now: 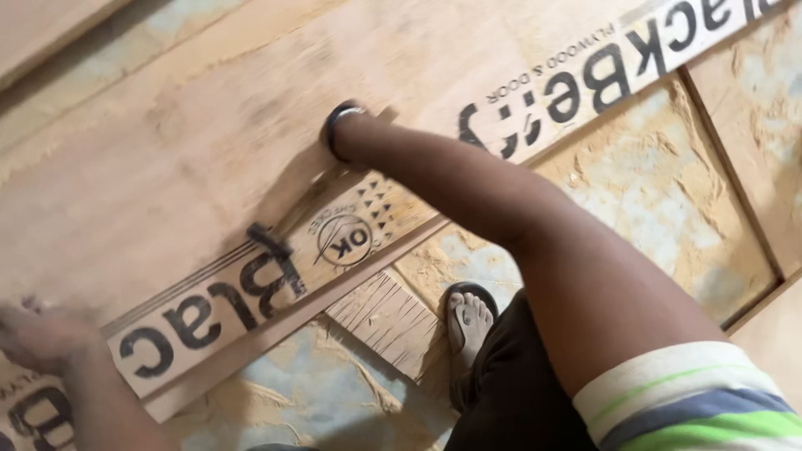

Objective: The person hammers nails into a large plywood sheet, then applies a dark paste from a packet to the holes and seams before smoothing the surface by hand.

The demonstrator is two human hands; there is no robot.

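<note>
Plywood sheet (192, 142): large, pale, lying flat across the whole upper view, raised over the floor; a printed strip with dark lettering runs along its near edge.

Floor (660, 192): mottled blue-grey, heaped with sawdust and shavings; thin timber battens cross it at right.

Offcut (388, 321): small scored plywood piece, on the floor just under the sheet's edge, beside a sandalled foot (470, 317).

Right hand (344, 125): arm stretched out over the sheet, wrist with a dark bangle; the hand itself is bent out of view against the surface, so whether its fingers are spread or closed cannot be told.

Left hand (38, 334): blurred, at the sheet's near-left edge, apparently resting on it; its closure also cannot be told.

Step, as judged: steadying or positioning the sheet with hands well apart. A further shift would call for firm, even pressure at both ends so the sheet stays square.
</note>
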